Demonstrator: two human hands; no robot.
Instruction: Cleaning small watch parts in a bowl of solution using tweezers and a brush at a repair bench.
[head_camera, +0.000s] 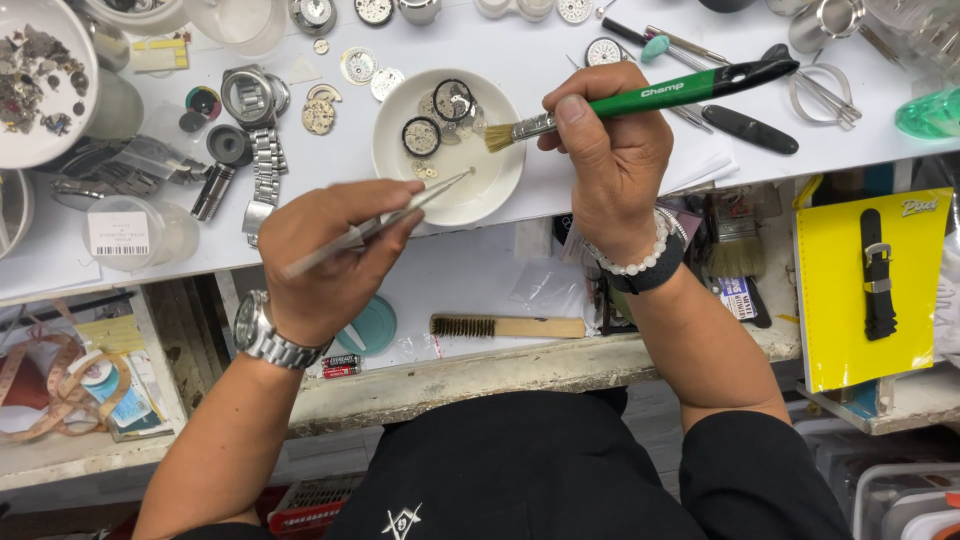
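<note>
**Tiny watch parts could jump out of the bowl**

The left hand (335, 255) is pinching thin tweezers (385, 222), tips reaching into the white bowl (392, 150). The right hand (610, 155) is gripping a green brush (640, 100), bristles over the bowl's rim. Round watch parts (422, 135) are lying inside. A hard sweep might flick them onto the messy table (540, 60).

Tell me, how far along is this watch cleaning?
Done, it seems: a watch case with its metal band sits opened on the bench, and round watch parts already lie in the white bowl. In hand: the left hand holds tweezers over the bowl and the right hand a green-handled brush, bristles at its rim. Left: several loose parts lie outside the bowl.
</note>
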